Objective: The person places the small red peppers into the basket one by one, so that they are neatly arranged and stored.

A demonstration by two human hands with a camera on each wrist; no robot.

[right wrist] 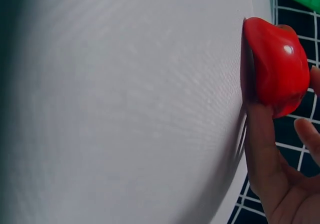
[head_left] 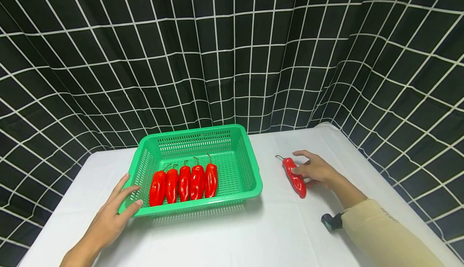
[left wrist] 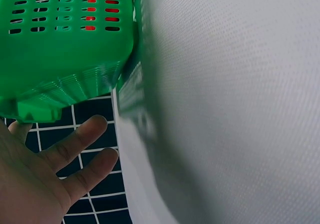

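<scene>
My right hand (head_left: 316, 168) is over a single red pepper (head_left: 294, 177) on the white tablecloth. One digit (right wrist: 261, 139) lies low along the cloth at the pepper's side, while the other fingers are spread and not curled round it. The pepper's thin stem points away to the upper left. At the left front corner of a green plastic basket (head_left: 254, 166), my left hand (head_left: 110, 218) has its fingers spread across the rim, mostly straight. Several red peppers (head_left: 185, 183) lie side by side in the basket, stems toward the back.
A white cloth (head_left: 232, 239) covers the table. Black curtains with a white grid (head_left: 232, 57) stand behind it and along both sides. A small dark device (head_left: 331, 221) sits at the right sleeve's cuff (head_left: 353, 214).
</scene>
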